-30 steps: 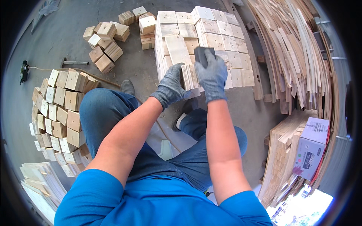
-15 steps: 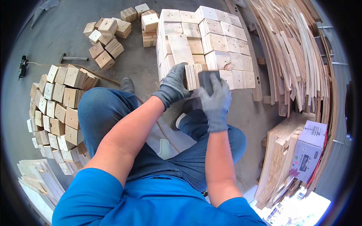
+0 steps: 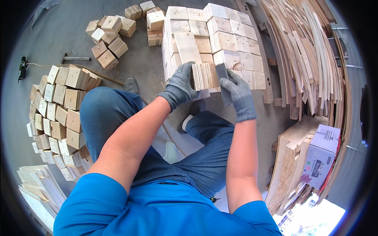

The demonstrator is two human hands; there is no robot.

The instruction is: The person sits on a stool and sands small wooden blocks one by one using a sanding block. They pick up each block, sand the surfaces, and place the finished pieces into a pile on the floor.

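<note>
In a grey knit glove, my left hand (image 3: 180,85) is closed on the left side of a layered wooden block (image 3: 204,77), holding it above the floor between my knees. The block's striped edge faces up toward me. My right hand (image 3: 238,93), also gloved, grips a dark grey, flat rectangular sanding block (image 3: 223,80). This sanding block stands tilted on edge at the right end of the wooden block. Whether the two touch I cannot tell. Just beyond my hands is a large stack of pale wooden blocks (image 3: 224,42), with a longer board (image 3: 186,47) lying on it.
More wooden blocks are piled at left (image 3: 59,96) and far left (image 3: 111,33). A hammer (image 3: 76,58) and a dark power tool (image 3: 23,69) with a hose lie on the floor. Thin wood strips (image 3: 303,51) and a printed cardboard box (image 3: 321,157) line the right.
My right hand and the sanding block have moved right, from over the wooden block's upper face to its right end, and the sanding block has turned on edge. My left hand keeps its hold.
</note>
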